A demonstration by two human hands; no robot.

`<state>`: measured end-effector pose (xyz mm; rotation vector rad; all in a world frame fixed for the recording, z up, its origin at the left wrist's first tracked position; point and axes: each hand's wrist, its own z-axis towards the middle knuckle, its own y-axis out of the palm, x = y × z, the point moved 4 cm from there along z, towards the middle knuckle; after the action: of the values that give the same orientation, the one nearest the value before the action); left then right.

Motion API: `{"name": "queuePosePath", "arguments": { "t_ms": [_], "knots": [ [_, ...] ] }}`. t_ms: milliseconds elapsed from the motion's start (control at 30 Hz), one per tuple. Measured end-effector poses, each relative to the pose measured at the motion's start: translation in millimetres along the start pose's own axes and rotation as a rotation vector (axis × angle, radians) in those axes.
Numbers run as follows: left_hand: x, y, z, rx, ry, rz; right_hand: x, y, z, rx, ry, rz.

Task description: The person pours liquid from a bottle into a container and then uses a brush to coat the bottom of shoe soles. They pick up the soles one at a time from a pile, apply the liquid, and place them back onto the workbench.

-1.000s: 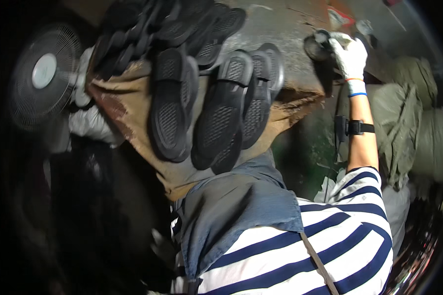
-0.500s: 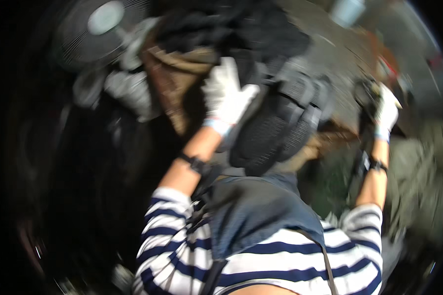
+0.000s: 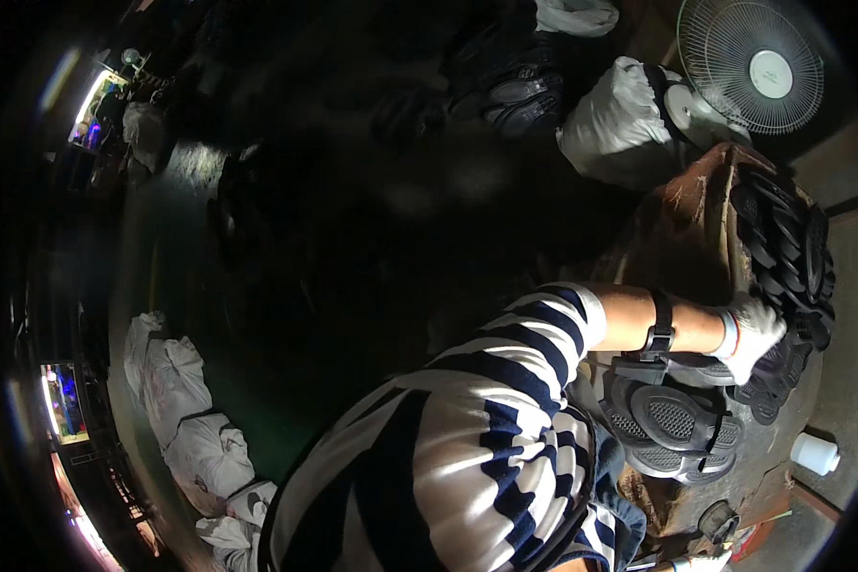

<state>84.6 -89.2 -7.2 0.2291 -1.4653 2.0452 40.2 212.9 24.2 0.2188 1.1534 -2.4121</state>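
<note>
Gloved left hand point(image 3: 755, 334), fingers curled, grips black soles point(image 3: 782, 248) stacked on brown cardboard point(image 3: 682, 224); more soles point(image 3: 672, 424) lie below its wrist.

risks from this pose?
1. The gloved hand presses on a leaning stack of soles against the cardboard; the stack could slide.
2. Loose soles lie under the forearm and could be knocked off.
3. The white cup sits near the table edge, close to the stack.

White desk fan point(image 3: 753, 67), tied white sacks point(image 3: 186, 410), white cylinder point(image 3: 815, 454), lit screen point(image 3: 64, 402)
</note>
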Motion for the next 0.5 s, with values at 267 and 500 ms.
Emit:
{"name": "queuePosePath", "arguments": {
  "t_ms": [267, 500],
  "knots": [
    [100, 23, -49, -0.113, 1.012, 0.008, -29, 14, 12, -0.13, 0.043, 0.211],
    [102, 85, -104, -0.055, 0.283, -0.293, 66, 72, 124, -0.18, 0.185, 0.317]
  ]
}}
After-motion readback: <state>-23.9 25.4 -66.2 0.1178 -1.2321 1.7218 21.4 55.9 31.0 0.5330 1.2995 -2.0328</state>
